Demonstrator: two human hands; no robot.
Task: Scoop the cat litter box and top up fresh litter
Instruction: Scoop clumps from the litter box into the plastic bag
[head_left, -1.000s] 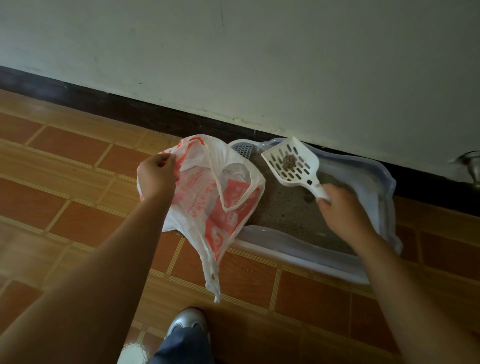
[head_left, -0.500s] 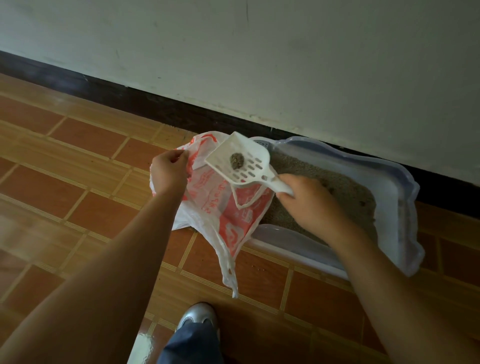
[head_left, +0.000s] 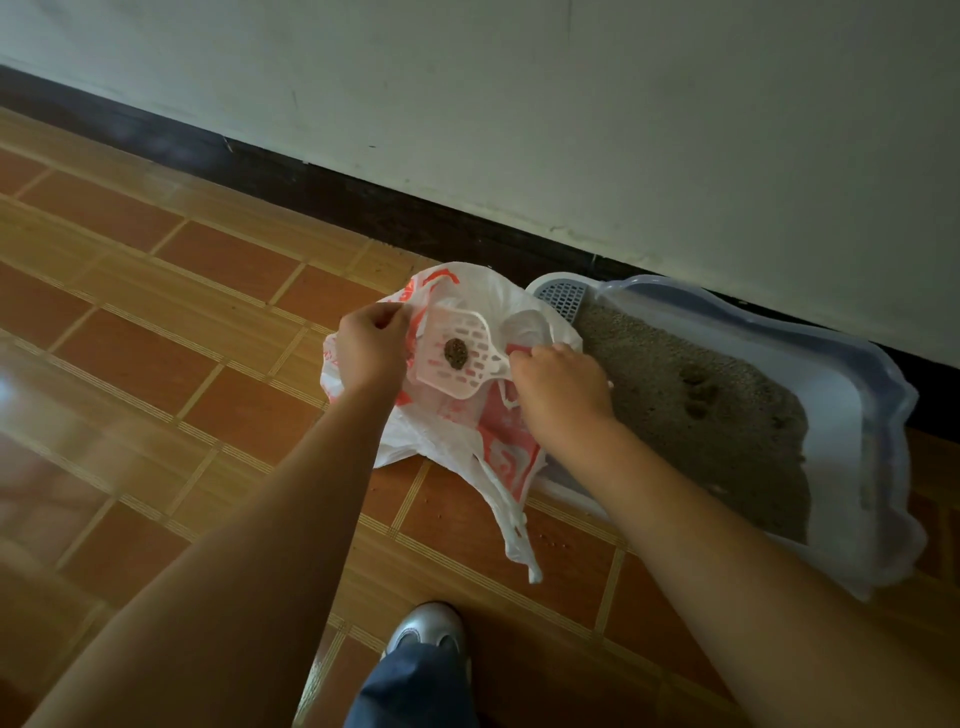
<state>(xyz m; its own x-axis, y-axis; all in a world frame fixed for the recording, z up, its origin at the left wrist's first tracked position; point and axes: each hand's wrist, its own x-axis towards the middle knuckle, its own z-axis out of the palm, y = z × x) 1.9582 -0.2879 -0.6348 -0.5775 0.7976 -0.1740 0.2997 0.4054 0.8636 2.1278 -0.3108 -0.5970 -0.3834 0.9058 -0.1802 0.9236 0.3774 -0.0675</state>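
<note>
Scoop (head_left: 480, 364) hovers over the open bag (head_left: 498, 447), clump (head_left: 456, 354) aboard, right hand (head_left: 561, 387) with fingers clamped on its handle; left hand (head_left: 371, 345) pinches the bag's rim. Dumping step, I reckon. Next: tilt so it drops inside the bag, not beside.

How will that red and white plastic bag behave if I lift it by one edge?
Probably floppy: the plastic bag sags in creases below the left hand gripping its rim. Likely very light, since it looks thin and translucent.
</note>
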